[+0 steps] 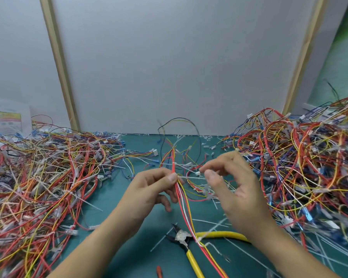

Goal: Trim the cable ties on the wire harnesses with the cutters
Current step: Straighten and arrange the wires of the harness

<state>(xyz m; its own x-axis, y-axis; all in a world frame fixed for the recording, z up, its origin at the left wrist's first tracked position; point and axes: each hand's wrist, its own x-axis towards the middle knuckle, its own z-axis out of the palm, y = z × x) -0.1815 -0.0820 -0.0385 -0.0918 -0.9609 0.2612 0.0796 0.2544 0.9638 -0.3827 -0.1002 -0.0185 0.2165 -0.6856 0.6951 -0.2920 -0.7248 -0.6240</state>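
Wire harness (182,205): your left grip (151,189) pinches it upright, steadying it. Cable tie (191,177): your right grip (235,187) pinches its tail, likely pulling it taut. Cutters (186,240): unheld, on surface (113,199) beneath both grips.

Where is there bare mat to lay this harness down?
Best patch: green mat between the left wire pile and your left hand. A smaller strip lies by the back wall, left of the held harness. Crowded: cutters between your forearms, cut tie ends by the right pile.
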